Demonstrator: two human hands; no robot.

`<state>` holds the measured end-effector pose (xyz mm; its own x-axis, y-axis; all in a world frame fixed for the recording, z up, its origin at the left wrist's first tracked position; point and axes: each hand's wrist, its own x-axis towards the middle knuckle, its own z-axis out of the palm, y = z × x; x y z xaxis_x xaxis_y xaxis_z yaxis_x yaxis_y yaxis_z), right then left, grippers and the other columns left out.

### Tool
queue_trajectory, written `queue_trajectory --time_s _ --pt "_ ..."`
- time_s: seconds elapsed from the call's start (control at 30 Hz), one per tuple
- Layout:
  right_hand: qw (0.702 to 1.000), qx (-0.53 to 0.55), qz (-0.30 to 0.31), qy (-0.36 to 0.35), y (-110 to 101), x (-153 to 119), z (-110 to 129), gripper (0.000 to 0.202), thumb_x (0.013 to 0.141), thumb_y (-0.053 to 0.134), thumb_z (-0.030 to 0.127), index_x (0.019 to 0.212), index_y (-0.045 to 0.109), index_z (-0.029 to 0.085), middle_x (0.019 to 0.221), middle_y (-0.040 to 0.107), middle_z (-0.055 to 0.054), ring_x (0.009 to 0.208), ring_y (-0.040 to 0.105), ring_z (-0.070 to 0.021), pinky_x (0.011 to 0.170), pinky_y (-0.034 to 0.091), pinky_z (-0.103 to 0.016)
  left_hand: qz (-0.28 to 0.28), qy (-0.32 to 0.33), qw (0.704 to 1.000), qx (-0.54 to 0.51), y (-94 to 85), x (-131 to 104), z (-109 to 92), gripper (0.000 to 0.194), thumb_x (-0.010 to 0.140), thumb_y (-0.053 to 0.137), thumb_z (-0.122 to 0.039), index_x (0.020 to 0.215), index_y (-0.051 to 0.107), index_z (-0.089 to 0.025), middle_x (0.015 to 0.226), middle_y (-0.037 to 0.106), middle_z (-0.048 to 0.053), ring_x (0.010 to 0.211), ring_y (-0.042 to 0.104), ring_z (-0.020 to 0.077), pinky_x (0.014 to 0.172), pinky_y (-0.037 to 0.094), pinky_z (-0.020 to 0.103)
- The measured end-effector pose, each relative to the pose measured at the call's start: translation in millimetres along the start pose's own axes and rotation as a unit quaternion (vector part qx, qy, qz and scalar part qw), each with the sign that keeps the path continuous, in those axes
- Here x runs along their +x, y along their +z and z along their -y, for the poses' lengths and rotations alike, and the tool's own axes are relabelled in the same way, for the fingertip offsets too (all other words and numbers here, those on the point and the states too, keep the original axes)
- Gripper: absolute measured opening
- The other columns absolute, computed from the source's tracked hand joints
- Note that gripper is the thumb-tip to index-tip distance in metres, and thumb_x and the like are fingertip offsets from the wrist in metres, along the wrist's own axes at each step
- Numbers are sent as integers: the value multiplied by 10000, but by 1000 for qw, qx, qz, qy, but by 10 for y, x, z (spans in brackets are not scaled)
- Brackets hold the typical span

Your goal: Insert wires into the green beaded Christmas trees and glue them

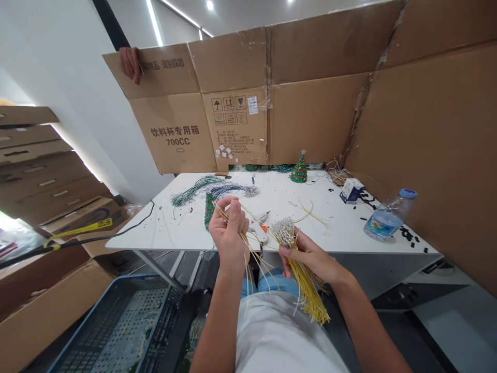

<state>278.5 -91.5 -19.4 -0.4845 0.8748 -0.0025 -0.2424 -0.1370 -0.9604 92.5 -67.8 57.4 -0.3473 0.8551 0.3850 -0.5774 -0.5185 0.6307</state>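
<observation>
From the head view, your left hand [229, 235] is pinching a few pale strands [252, 255] between thumb and fingers above the front edge of the white table [155, 233], their loose ends hanging down. Your right hand [312, 256] is grasping a thick yellow bundle [306, 292] just below its silvery heads [283, 230], in front of the table edge over your lap; you are probably gripping there so the strands are staying gathered while their tails are hanging free. A white tool with an orange part [264, 228] is lying between your hands, seemingly within easy reach. Blue strands [233, 190] and green strands [198, 189] are lying farther back, perhaps sorted by colour. Another person's hand [130, 65] is holding the top edge of the cardboard [310, 124], apparently steadying it as a screen.
</observation>
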Motion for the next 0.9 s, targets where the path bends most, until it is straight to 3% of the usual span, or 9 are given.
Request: queue_trajectory --time_s 0.13,0.23,0.37,0.47,0.67,0.73,0.8,0.87,0.9 --pt "999 -30 33 3 10 -37 48 449 951 834 497 1221 543 288 798 680 82 604 678 -161 742 627 -375 -10 22 1000 -14 6 -14 -30 372 809 1006 -401 937 738 -177 605 313 -121 457 195 28 414 227 156" --pt "997 -42 64 12 7 -75 71 407 950 839 485 1177 563 291 869 678 72 617 686 -148 686 595 -329 -23 28 999 -13 14 -28 -33 380 807 1008 -397 938 729 -175 610 332 -119 451 216 24 414 237 152" --pt "997 -42 60 12 -4 -103 91 403 950 833 489 1183 571 289 859 657 68 584 651 -133 596 565 -289 -45 29 999 -8 35 -37 -14 401 803 1012 -392 950 707 -177 640 410 -106 458 254 21 415 245 154" --pt "996 -60 57 18 -32 -126 123 406 969 803 485 1246 583 284 804 640 74 547 613 -125 548 518 -262 -63 22 998 -16 58 -26 6 409 817 1004 -394 960 683 -185 635 359 -120 459 233 24 412 229 157" --pt "983 -120 94 106 -203 -253 185 495 923 845 434 1329 605 285 842 675 67 599 633 -137 611 531 -272 -76 35 996 -40 46 42 -51 424 827 1000 -408 961 657 -198 624 293 -132 472 183 37 406 207 155" --pt "985 -114 66 108 -301 -282 173 505 904 859 443 1308 599 285 848 676 63 611 651 -158 631 551 -303 -72 29 996 -43 16 65 -91 421 824 1001 -403 958 661 -194 614 277 -133 469 178 40 402 207 152" --pt "990 -125 -3 70 -439 -269 157 477 905 856 465 1256 593 277 842 689 52 647 687 -188 666 569 -333 -66 22 997 -46 -20 87 -129 422 819 1002 -398 954 662 -187 607 270 -134 467 171 42 397 206 151" --pt "977 -183 -112 8 -644 -195 164 423 938 813 514 1195 582 269 780 696 43 659 704 -211 687 570 -348 -50 3 998 -48 -56 107 -163 436 800 1013 -391 957 663 -183 596 272 -138 466 159 44 391 207 150" --pt "955 -231 -182 -25 -775 -132 185 403 953 788 536 1166 580 263 787 709 27 671 716 -221 693 570 -356 -40 -9 998 -49 -72 114 -179 447 787 1020 -389 957 662 -182 590 275 -140 465 154 44 388 209 151"
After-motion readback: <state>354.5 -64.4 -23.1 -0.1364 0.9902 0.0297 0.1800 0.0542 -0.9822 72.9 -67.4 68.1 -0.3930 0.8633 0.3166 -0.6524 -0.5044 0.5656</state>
